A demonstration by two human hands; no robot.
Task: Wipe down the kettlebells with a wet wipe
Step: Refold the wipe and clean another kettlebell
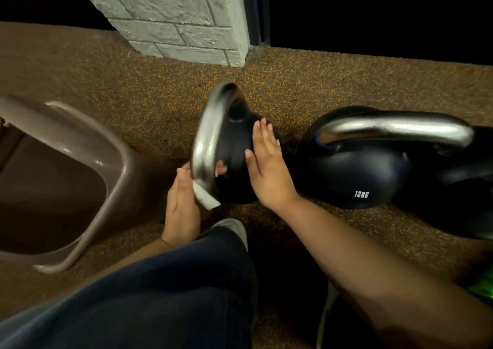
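- The left hand [184,202] is pinching a white wet wipe [205,198] around the chrome handle [206,140] of the small black kettlebell [234,146], on the speckled rubber floor [133,103] at centre frame.
- The right hand [266,162] is lying flat and unclenched on its black body, steadying it.
- Best to be sliding the wipe along the whole loop.
- The larger black kettlebell marked 12KG [360,167] is waiting at three o'clock.

Dim, warm light — glare on chrome, edges warped, dark.
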